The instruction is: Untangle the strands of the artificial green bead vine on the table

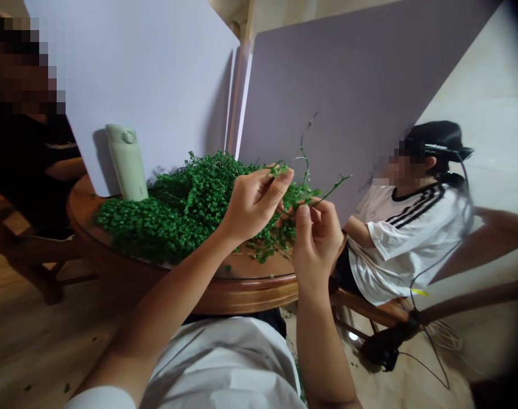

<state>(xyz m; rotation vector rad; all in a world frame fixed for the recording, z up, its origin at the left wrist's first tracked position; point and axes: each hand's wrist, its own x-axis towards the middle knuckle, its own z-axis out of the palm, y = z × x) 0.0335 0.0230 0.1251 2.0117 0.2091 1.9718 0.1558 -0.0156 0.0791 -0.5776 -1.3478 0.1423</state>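
My left hand (258,200) is closed in a pinch on a thin leafy green sprig (276,168), thumb against the fingers. Just to its right and a little lower, my right hand (316,233) pinches green stems (333,186) whose thin ends stick up and out to the right. Whether both hands hold the same sprig I cannot tell. Behind and to the left of the hands, a large heap of leafy greens (191,199) covers much of the round wooden table (242,292). My left wrist passes in front of part of the heap.
A pale green flask (129,165) stands upright at the heap's left back. Tall white panels (148,74) and a grey panel (322,85) rise behind the table. One person in black sits at the left, another in a white shirt (412,238) at the right. A cable (429,352) hangs beside the right chair.
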